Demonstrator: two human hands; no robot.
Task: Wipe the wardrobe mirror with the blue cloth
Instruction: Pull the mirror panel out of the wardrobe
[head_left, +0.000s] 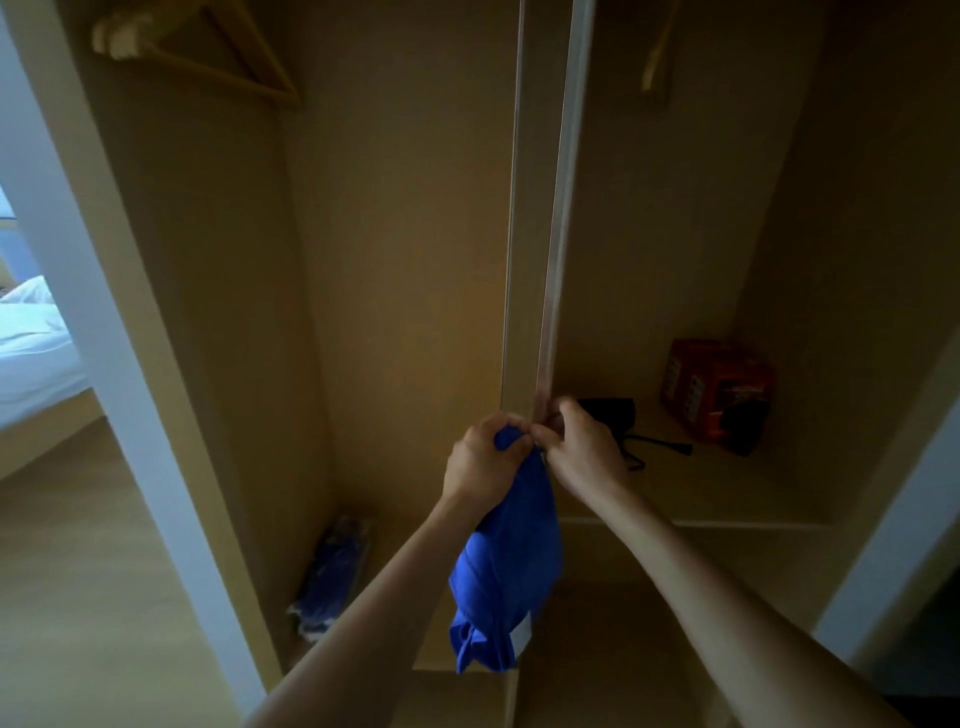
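Before wardrobe divider (550, 260): blue cloth (506, 561) hangs vertically, both hands pinching top.

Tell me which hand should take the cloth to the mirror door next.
Probably left. The left hand has the top of the cloth bunched in its curled fingers, with the rest hanging below it. The right hand seems only to pinch the top with fingertips, beside the door edge.
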